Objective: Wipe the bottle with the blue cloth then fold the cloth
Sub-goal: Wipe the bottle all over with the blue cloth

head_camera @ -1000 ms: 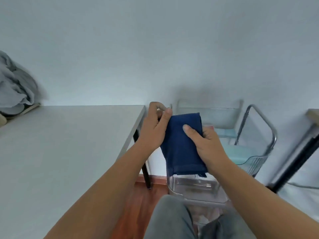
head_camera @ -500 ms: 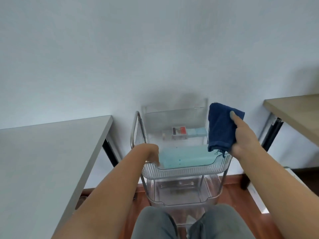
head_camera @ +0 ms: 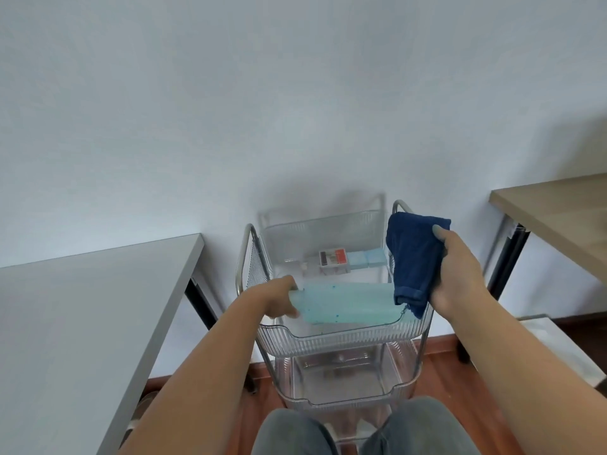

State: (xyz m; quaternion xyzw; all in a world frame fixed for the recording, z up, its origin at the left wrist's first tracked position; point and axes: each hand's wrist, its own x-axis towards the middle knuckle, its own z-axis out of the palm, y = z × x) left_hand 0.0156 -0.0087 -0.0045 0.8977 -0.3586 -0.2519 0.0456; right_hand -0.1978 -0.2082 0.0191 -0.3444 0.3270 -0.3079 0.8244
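Left hand (head_camera: 279,298) now gripping bottle (head_camera: 345,303) in cart (head_camera: 345,338) (clear tiers), right hand (head_camera: 460,274) holding blue cloth (head_camera: 414,257)

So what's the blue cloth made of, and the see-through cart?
The cloth looks like soft terry fabric: fuzzy, matte, drooping in folds from the right hand. The cart trays look like clear ribbed plastic, since you can see through them; its shiny frame is probably metal.
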